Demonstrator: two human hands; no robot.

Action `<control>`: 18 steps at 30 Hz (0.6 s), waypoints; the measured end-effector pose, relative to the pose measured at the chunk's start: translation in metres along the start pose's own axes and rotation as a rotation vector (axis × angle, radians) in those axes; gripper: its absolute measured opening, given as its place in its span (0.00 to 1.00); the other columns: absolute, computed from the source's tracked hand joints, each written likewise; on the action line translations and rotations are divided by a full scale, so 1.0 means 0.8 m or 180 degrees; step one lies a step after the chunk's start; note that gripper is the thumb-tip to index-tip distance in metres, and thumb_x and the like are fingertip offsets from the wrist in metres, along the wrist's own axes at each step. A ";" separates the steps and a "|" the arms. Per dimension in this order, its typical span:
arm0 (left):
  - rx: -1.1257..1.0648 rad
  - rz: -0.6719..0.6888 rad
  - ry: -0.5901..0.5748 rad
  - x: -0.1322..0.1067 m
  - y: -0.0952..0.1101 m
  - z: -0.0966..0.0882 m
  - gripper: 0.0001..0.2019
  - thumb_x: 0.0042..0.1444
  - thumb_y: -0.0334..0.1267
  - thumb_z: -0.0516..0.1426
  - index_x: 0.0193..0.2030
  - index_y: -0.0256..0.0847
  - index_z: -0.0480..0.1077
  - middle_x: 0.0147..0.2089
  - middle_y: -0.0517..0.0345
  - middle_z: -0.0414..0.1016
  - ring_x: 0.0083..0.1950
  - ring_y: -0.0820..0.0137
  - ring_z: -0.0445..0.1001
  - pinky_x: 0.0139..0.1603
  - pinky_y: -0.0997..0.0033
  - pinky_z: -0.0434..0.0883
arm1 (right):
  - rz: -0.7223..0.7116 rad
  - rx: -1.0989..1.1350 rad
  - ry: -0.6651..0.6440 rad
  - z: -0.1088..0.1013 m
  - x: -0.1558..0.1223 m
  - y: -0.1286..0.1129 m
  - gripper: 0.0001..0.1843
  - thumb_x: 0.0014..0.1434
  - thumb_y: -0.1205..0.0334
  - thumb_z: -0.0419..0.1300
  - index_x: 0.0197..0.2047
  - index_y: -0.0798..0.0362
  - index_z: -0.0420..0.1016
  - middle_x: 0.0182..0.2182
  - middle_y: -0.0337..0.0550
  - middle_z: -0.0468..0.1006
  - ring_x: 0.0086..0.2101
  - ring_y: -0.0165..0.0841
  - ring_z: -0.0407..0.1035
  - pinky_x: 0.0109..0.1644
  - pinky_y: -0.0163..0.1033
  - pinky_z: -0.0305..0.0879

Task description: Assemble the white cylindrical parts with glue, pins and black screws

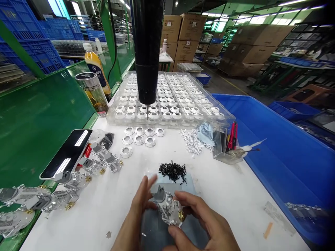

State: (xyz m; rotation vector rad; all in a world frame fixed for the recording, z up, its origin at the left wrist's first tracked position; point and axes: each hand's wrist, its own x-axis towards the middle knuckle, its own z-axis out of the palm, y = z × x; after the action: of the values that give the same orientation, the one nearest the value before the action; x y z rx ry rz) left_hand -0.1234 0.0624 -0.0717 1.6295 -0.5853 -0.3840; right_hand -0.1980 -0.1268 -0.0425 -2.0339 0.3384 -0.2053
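A small silver metal assembly (pixel 169 207) with a grey block at one end and a brass-coloured piece at the other is held low over the front of the bench. My right hand (pixel 206 219) grips it by the brass end, thumb below and fingers above. Beside the grey block is my left hand (pixel 138 209), its fingers apart and slightly blurred; whether a fingertip touches the metal I cannot tell. Beneath lies a blue-grey mat (pixel 157 233), with a heap of black screws (pixel 172 170) at its far end. A black electric screwdriver (pixel 146 69) hangs bit-down beyond.
Several similar assemblies (pixel 70 186) and a phone (pixel 66 153) lie left. White rings (pixel 138 140) sit before a clear compartment tray (pixel 167 120). White pins (pixel 192 141), a clear box of tools (pixel 226 153) and a blue bin (pixel 261 146) stand right; a glass tumbler (pixel 92 92) stands back left.
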 end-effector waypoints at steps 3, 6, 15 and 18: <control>-0.0696 -0.0155 -0.0190 0.000 0.005 -0.004 0.44 0.65 0.49 0.66 0.79 0.67 0.43 0.74 0.46 0.67 0.67 0.45 0.75 0.65 0.41 0.76 | -0.0820 -0.0229 0.0087 -0.003 0.005 -0.002 0.27 0.56 0.71 0.65 0.57 0.41 0.73 0.45 0.36 0.83 0.41 0.33 0.81 0.45 0.30 0.79; -0.0499 -0.0089 -0.0008 0.000 0.013 -0.010 0.42 0.64 0.49 0.66 0.78 0.67 0.47 0.73 0.48 0.67 0.70 0.47 0.73 0.67 0.45 0.76 | -0.1248 -0.0485 0.0028 -0.004 0.010 -0.001 0.24 0.61 0.71 0.64 0.58 0.44 0.70 0.45 0.39 0.81 0.41 0.35 0.80 0.46 0.32 0.79; -0.0107 -0.0202 0.0018 0.005 0.008 -0.022 0.39 0.59 0.29 0.66 0.71 0.70 0.63 0.60 0.61 0.79 0.61 0.60 0.80 0.65 0.62 0.76 | -0.1096 -0.0795 -0.0189 -0.028 0.012 -0.002 0.35 0.56 0.71 0.64 0.65 0.40 0.65 0.53 0.39 0.80 0.50 0.38 0.79 0.55 0.36 0.79; -0.0685 -0.0409 -0.0135 0.011 0.008 -0.019 0.37 0.56 0.26 0.68 0.68 0.65 0.69 0.54 0.60 0.82 0.54 0.63 0.83 0.56 0.70 0.79 | -0.0745 -0.0684 -0.0211 -0.035 0.002 0.004 0.40 0.55 0.66 0.71 0.67 0.38 0.65 0.52 0.39 0.82 0.48 0.38 0.81 0.52 0.33 0.80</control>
State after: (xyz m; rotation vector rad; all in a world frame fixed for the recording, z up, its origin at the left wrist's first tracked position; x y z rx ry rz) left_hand -0.1086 0.0695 -0.0621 1.4582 -0.4553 -0.5586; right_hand -0.2048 -0.1521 -0.0319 -2.2870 0.0820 -0.2539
